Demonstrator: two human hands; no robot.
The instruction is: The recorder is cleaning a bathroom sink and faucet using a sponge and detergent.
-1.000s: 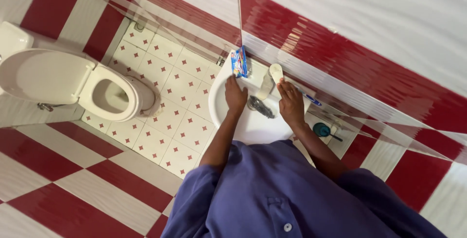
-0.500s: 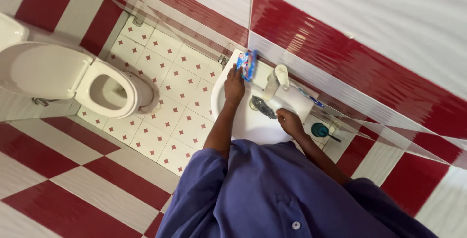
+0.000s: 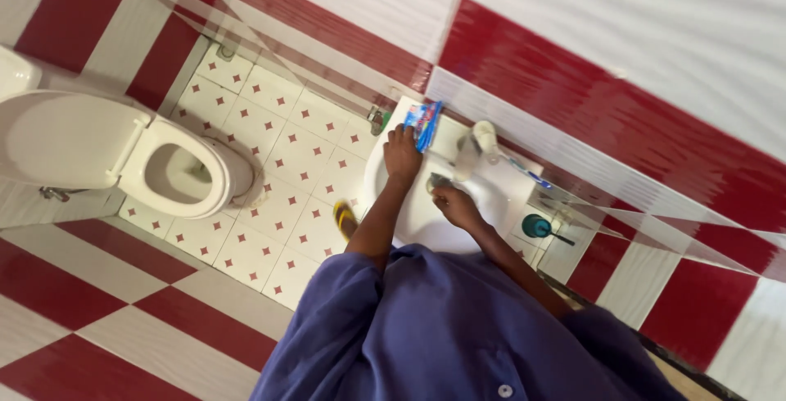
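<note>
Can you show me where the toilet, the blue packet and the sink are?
toilet (image 3: 176, 173): head view, on the open bowl.
blue packet (image 3: 425, 123): head view, on its middle.
sink (image 3: 416, 219): head view, on the bare white basin.

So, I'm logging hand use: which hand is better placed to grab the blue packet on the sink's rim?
Left, probably. The left hand is right beside the blue packet; the right hand is lower in the sink, farther off.
</note>
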